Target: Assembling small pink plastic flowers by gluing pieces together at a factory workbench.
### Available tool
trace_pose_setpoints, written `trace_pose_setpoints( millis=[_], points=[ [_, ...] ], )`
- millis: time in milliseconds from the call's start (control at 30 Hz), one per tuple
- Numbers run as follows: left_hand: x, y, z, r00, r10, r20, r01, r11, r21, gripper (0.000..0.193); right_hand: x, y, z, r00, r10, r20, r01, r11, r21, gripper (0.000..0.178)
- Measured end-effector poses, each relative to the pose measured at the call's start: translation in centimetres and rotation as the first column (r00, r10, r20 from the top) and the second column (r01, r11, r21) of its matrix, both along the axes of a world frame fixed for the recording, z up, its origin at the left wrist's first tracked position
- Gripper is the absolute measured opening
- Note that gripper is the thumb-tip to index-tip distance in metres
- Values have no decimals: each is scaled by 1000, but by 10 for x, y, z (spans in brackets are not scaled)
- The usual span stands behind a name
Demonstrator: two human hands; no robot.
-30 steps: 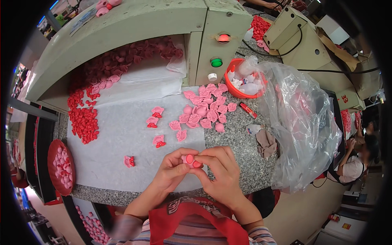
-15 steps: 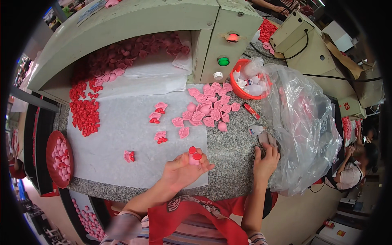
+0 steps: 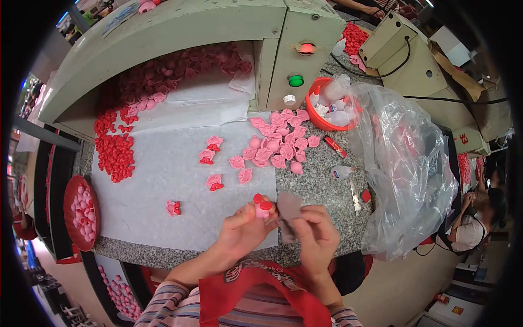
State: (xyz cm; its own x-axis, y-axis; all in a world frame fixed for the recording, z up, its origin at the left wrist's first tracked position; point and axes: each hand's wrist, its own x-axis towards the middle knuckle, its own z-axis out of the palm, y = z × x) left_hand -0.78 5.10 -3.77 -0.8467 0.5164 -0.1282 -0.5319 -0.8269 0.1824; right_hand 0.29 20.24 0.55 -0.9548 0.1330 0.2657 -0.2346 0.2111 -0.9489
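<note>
My left hand (image 3: 235, 233) is closed around a small pink piece (image 3: 261, 212) with two red rounded ends pointing up. Close beside it, my right hand (image 3: 317, 233) pinches a thin grey sheet (image 3: 290, 206), perhaps cloth or abrasive paper; its kind is not clear. The sheet's upper part reaches toward the left fingers. Several loose pink moulded pieces (image 3: 272, 144) lie in a heap beyond my hands. To their left, a pink piece with a red part (image 3: 215, 182) sits on the white paper (image 3: 147, 218), with a few like it nearby.
A pale green machine (image 3: 218, 22) arches over more pink pieces. Small red parts (image 3: 114, 158) form a pile at left, near a red dish (image 3: 70, 229). An orange-red basket (image 3: 329, 127) holds bottles; a clear plastic bag (image 3: 408, 180), a glue bottle (image 3: 342, 172) and red tube (image 3: 335, 147) lie rightward.
My right hand has moved left from beside the plastic bag, bringing the grey sheet up next to my left hand. A small red block and a metal strip now show where the sheet lay.
</note>
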Motion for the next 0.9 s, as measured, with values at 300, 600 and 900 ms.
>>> trace_pose_setpoints(
  millis=[300,600,900],
  points=[
    [10,-4,13,995,104,-1,-100,960,-262,32,9,-26,-6,965,16,-261,89,919,385,17],
    [6,-16,23,981,-13,-195,-60,931,-360,32,-16,10,33,950,274,-148,-206,910,359,25],
    [6,-18,36,948,-21,-319,-205,726,-656,33,-22,4,35,920,389,-48,-362,890,277,26]
  ],
)
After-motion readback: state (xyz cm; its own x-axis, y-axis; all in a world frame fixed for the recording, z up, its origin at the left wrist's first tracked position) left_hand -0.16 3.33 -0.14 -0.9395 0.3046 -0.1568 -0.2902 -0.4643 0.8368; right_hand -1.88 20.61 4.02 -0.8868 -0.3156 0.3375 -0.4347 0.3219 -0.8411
